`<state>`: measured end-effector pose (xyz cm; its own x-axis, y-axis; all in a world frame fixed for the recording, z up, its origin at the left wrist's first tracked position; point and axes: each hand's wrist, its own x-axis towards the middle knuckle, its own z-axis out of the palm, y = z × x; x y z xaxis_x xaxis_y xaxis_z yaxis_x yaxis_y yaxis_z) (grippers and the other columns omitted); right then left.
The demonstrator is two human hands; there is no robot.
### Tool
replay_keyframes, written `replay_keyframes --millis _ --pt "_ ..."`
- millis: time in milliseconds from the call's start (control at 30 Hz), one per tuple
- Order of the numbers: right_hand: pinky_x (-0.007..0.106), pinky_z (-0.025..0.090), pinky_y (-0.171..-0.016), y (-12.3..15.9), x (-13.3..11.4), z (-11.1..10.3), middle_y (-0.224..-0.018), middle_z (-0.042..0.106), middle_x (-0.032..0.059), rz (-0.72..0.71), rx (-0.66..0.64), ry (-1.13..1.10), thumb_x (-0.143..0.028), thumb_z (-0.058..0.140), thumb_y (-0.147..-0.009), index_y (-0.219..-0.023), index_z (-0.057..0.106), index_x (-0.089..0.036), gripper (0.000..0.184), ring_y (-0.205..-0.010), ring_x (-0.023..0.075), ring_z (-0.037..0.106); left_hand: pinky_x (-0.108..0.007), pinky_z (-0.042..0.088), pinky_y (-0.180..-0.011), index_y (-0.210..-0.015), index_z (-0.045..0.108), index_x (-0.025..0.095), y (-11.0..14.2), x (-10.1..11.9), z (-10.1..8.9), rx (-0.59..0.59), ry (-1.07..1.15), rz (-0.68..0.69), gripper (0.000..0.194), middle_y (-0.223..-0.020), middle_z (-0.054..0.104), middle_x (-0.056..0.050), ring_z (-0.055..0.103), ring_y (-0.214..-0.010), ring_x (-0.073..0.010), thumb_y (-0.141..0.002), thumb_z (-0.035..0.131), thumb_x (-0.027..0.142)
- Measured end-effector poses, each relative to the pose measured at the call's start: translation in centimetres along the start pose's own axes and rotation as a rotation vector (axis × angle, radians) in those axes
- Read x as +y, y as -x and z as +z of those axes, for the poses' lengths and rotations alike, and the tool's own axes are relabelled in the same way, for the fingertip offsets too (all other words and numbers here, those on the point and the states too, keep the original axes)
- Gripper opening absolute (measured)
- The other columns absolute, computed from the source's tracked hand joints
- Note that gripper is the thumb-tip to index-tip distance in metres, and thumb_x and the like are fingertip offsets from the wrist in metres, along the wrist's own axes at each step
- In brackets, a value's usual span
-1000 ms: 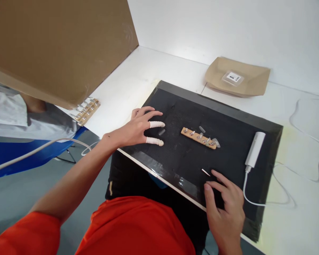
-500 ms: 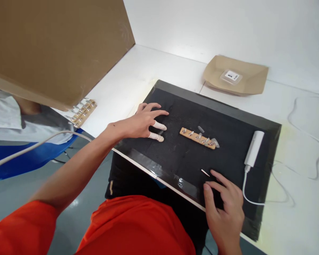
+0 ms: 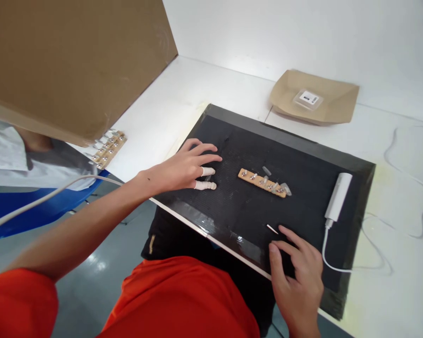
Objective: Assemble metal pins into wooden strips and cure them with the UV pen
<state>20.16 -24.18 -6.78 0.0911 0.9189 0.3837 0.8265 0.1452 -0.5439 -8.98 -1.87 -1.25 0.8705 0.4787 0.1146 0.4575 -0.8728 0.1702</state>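
On the black mat (image 3: 232,206), my left hand (image 3: 185,166) lies palm down with its fingers spread; two of them wear white finger covers. A small translucent piece (image 3: 207,178) shows between the covered fingers; I cannot tell whether they touch it. My right hand (image 3: 299,272) rests at the mat's front right, loosely curled, index finger stretched out and thumb close to another fingertip. No held thing shows in it. A thin whitish sliver (image 3: 272,229) lies just beyond the index fingertip. Between the hands lies a wooden strip (image 3: 248,175) with metal studs and several clear pieces along it.
A white stick-shaped device (image 3: 338,197) with a cable lies on the mat's right. Behind the mat stands a cardboard tray (image 3: 280,91) holding a clear labelled case (image 3: 308,99). At left are a cardboard panel (image 3: 74,61), another studded wooden block (image 3: 111,150) and a person's white sleeve (image 3: 3,148).
My left hand has shifted slightly left and towards me, its covered fingers now lying more level. The right hand, the strip and the sliver have stayed in place.
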Motion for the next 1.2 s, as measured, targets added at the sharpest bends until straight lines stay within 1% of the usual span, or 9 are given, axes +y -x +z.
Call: replay_keyframes --millis 167,267,467,633,767,933,1033,1133,1200 --pt "0.045 0.046 -0.097 0.0 0.1 0.1 -0.116 0.076 0.0151 -0.007 -0.007 0.003 -0.026 0.062 -0.101 -0.096 0.069 -0.018 0.012 -0.108 0.0275 0.065 -0.056 0.034 -0.112 -0.104 0.080 0.027 0.7 -0.4 0.0 -0.031 0.069 -0.054 0.034 -0.143 0.068 -0.009 0.053 -0.141 -0.0374 -0.087 0.080 0.057" --pt "0.044 0.047 -0.097 -0.1 0.0 0.0 -0.115 0.076 0.0153 -0.007 -0.002 0.001 -0.026 0.063 -0.101 -0.095 0.069 -0.018 0.012 -0.107 0.0271 0.065 -0.057 0.032 -0.111 -0.106 0.080 0.026 0.8 -0.9 -0.1 -0.060 0.053 -0.039 0.034 -0.145 0.067 -0.010 0.052 -0.141 -0.0380 -0.089 0.079 0.056" --pt "0.044 0.047 -0.097 -0.1 -0.1 0.0 -0.115 0.076 0.0141 -0.004 0.001 0.002 -0.027 0.062 -0.101 -0.095 0.069 -0.019 0.012 -0.107 0.0269 0.065 -0.057 0.029 -0.111 -0.101 0.081 0.028 0.7 -1.2 0.1 -0.061 0.036 -0.026 0.031 -0.143 0.068 -0.008 0.057 -0.134 -0.0380 -0.091 0.077 0.057" --pt "0.045 0.047 -0.096 -0.2 -0.1 0.1 -0.115 0.076 0.0141 0.001 0.003 0.013 -0.028 0.062 -0.101 -0.095 0.069 -0.019 0.013 -0.106 0.0270 0.066 -0.056 0.030 -0.111 -0.102 0.080 0.026 0.9 -0.2 0.1 -0.061 0.022 -0.070 0.033 -0.143 0.068 -0.008 0.055 -0.136 -0.0372 -0.095 0.070 0.057" --pt "0.045 0.047 -0.096 -0.2 -0.1 0.1 -0.114 0.077 0.0140 -0.012 0.013 0.014 -0.026 0.063 -0.101 -0.095 0.069 -0.018 0.011 -0.105 0.0272 0.066 -0.058 0.028 -0.115 -0.102 0.079 0.027 1.2 0.8 0.2 -0.052 0.016 -0.127 0.027 -0.138 0.071 -0.007 0.053 -0.139 -0.0370 -0.097 0.068 0.051" --pt "0.045 0.047 -0.095 -0.1 -0.1 0.0 -0.115 0.076 0.0144 -0.010 0.009 0.000 -0.024 0.064 -0.100 -0.096 0.069 -0.018 0.008 -0.106 0.0273 0.066 -0.060 0.028 -0.117 -0.098 0.079 0.027 1.4 1.7 0.1 0.028 0.035 -0.138 0.019 -0.137 0.073 -0.006 0.055 -0.140 -0.0368 -0.095 0.073 0.045" --pt "0.045 0.047 -0.096 -0.1 -0.2 0.0 -0.115 0.076 0.0140 -0.002 0.005 0.002 -0.024 0.063 -0.100 -0.096 0.068 -0.019 0.008 -0.106 0.0271 0.065 -0.059 0.029 -0.115 -0.097 0.077 0.026 0.2 2.7 -0.2 0.105 0.069 -0.176 0.019 -0.135 0.074 -0.005 0.058 -0.137 -0.0342 -0.094 0.075 0.045" --pt "0.045 0.047 -0.096 -0.2 -0.3 0.1 -0.115 0.076 0.0136 0.015 0.004 0.008 -0.024 0.064 -0.100 -0.095 0.068 -0.019 0.007 -0.107 0.0269 0.065 -0.057 0.028 -0.115 -0.099 0.078 0.025 -2.2 3.9 -0.2 0.157 0.112 -0.206 0.018 -0.133 0.075 -0.006 0.059 -0.135 -0.0324 -0.094 0.077 0.042" --pt "0.045 0.048 -0.096 -0.2 -0.4 0.1 -0.116 0.076 0.0133 0.019 0.005 0.005 -0.022 0.064 -0.100 -0.096 0.068 -0.019 0.006 -0.108 0.0264 0.065 -0.057 0.026 -0.115 -0.097 0.078 0.025 -4.0 4.3 0.0 0.164 0.136 -0.212 0.017 -0.131 0.076 -0.005 0.060 -0.134 -0.0325 -0.092 0.079 0.041"
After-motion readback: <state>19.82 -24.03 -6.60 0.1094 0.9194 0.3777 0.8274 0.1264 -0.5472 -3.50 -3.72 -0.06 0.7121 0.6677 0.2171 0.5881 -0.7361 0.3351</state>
